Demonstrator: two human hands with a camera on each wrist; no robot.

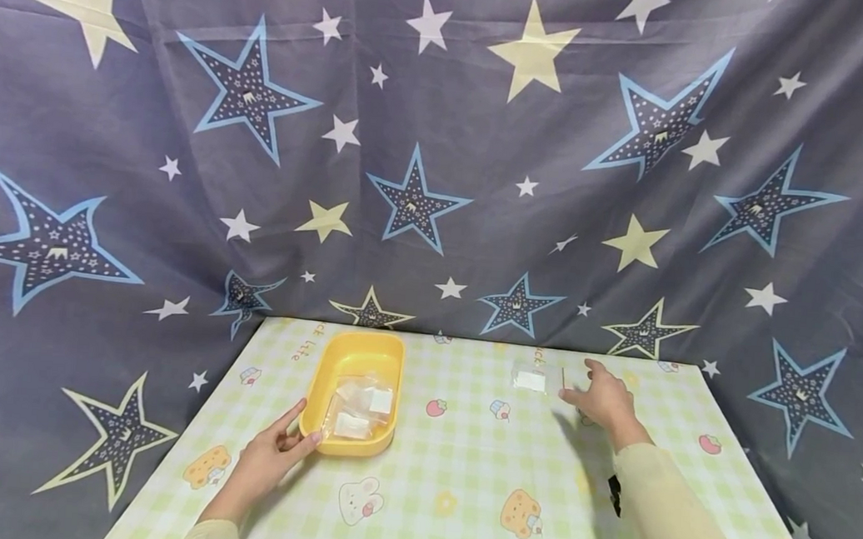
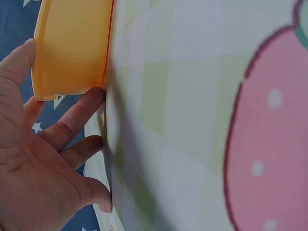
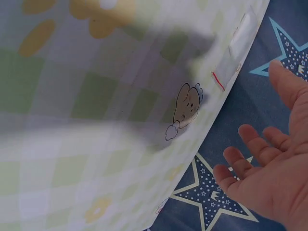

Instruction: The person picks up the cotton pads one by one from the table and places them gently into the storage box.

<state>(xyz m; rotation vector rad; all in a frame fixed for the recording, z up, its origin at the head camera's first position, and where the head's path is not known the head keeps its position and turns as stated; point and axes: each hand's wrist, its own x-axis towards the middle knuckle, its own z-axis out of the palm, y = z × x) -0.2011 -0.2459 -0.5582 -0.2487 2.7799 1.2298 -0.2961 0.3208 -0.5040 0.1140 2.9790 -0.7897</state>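
A yellow plastic bin (image 1: 362,341) stands on the left part of the table. Several clear zip bags (image 1: 353,425) with white labels lie inside it. My left hand (image 1: 271,455) touches the bin's near left corner from outside, its fingers spread. In the left wrist view, the thumb is at the rim of the bin (image 2: 72,48) and another fingertip is by its base. Farther right, one clear zip bag (image 1: 529,381) with a white label and a red strip lies flat. Just right of this bag, my right hand (image 1: 604,398) hovers with fingers apart and holds nothing.
A green-and-white checked cloth (image 1: 447,471) with cartoon prints covers the table. Behind it hangs a dark curtain (image 1: 457,121) patterned with stars. A small black item (image 1: 614,495) shows beside the right sleeve.
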